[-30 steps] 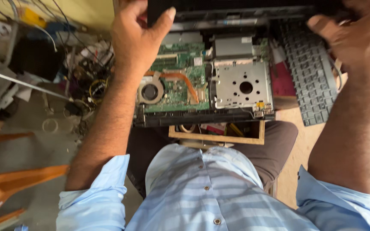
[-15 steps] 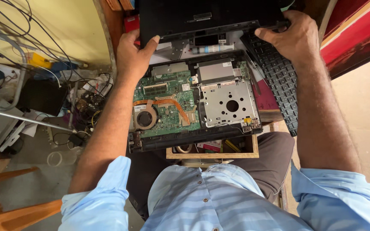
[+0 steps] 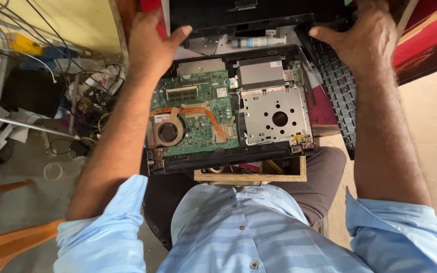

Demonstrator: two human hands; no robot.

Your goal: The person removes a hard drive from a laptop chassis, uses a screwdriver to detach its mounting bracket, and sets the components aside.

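With our left hand (image 3: 150, 43) and right hand (image 3: 365, 38) spread and gripping the black panel's (image 3: 244, 17) two ends at top centre, we should lift evenly, clear of the opened laptop base (image 3: 228, 111) at mid-frame.

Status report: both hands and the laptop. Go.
Left hand and right hand grip black panel. Opened laptop base below, motherboard exposed. Loose keyboard at right.

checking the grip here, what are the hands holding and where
Both hold the black laptop panel by its near edge: left hand at the left end, right hand at the right.
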